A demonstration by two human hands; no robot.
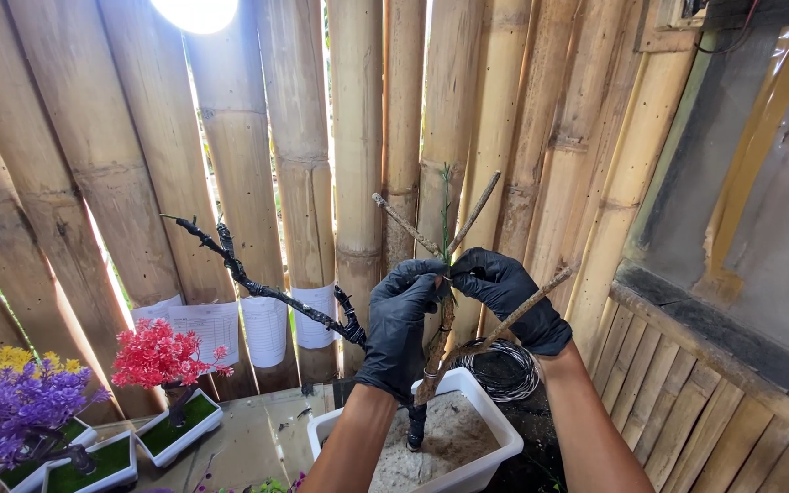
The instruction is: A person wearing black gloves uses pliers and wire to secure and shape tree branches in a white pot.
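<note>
Black-gloved left hand grips trunk, right hand pinches green sprig. Risk: hard tug snaps twig, tips white pot, spills sand.

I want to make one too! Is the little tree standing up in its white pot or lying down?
Standing up. The branchy trunk rises from the sandy fill in the white pot, while the left hand and right hand, both black-gloved, grip it.
</note>
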